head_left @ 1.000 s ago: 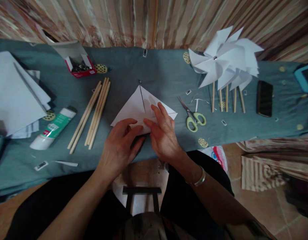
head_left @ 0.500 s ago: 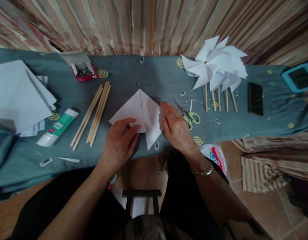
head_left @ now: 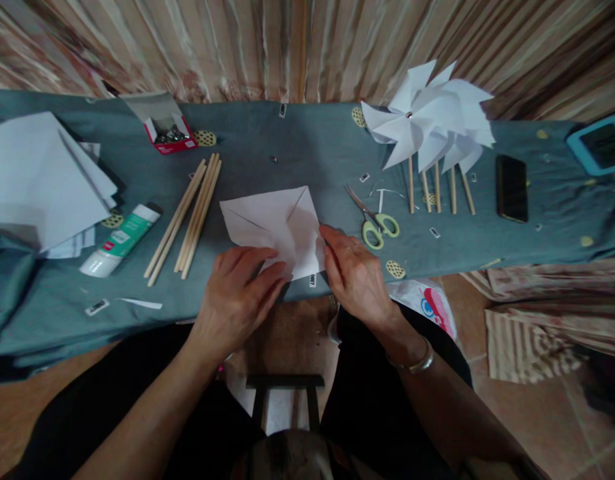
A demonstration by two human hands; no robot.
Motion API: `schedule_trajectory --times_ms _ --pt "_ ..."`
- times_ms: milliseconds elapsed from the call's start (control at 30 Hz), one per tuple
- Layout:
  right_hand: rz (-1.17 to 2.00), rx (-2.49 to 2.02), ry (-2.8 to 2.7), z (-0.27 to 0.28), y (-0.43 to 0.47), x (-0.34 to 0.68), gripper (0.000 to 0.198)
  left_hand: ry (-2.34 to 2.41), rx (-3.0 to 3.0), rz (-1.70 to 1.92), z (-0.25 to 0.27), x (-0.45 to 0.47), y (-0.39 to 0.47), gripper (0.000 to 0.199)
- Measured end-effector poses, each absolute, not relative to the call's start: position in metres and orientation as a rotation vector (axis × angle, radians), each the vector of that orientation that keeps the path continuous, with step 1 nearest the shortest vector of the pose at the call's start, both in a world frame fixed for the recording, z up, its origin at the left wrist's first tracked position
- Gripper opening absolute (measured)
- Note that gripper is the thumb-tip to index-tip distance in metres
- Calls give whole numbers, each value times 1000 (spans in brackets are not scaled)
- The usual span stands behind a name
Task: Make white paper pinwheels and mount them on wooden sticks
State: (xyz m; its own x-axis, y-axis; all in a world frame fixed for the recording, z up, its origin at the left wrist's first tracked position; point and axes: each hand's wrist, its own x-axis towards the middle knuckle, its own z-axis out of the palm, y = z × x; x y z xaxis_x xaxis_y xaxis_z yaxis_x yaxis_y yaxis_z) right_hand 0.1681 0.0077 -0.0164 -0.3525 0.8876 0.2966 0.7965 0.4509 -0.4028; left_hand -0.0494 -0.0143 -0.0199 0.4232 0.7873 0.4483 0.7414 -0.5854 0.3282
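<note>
A square white paper sheet (head_left: pixel 300 230) with slits cut in from its corners lies on the cloth before me. My left hand (head_left: pixel 240 283) is at its near left edge, thumb and fingers curled over the paper. At the right edge, my right hand (head_left: pixel 354 270) has its fingertips and thumb closed on the border. The undersides of my fingers are hidden. Just right of that hand lie scissors (head_left: pixel 371 217) with green handles, blades partly spread. A small metal pin (head_left: pixel 274 159) sits on the cloth beyond the sheet.
Wooden sticks (head_left: pixel 200 220), a glue tube (head_left: pixel 121 240), a paper stack (head_left: pixel 42 180) and a red box of pins (head_left: pixel 170 137) are to the left. Finished paper pinwheels (head_left: pixel 427 127), a phone (head_left: pixel 512 189) and a blue-framed device (head_left: pixel 600 143) are to the right.
The paper sheet has turned between my hands, from corner pointing away to an edge facing away. Both hands have stayed beside it. The view has shifted slightly.
</note>
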Motion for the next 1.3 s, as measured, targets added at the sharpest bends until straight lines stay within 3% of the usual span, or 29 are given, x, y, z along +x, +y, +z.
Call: schedule_trajectory --times_ms 433,767,1000,1300 --pt "374 -1381 -2208 -15 8 171 40 1326 2653 735 -23 -36 -21 17" --pt "1007 -1252 -2054 -12 16 186 51 1326 2542 810 -24 -47 -27 7" --pt "1204 -1243 -1932 -10 16 178 22 1316 2526 815 -24 -50 -28 7" --pt "945 -1301 -1924 -21 18 157 12 1325 2514 805 -21 -48 -30 12"
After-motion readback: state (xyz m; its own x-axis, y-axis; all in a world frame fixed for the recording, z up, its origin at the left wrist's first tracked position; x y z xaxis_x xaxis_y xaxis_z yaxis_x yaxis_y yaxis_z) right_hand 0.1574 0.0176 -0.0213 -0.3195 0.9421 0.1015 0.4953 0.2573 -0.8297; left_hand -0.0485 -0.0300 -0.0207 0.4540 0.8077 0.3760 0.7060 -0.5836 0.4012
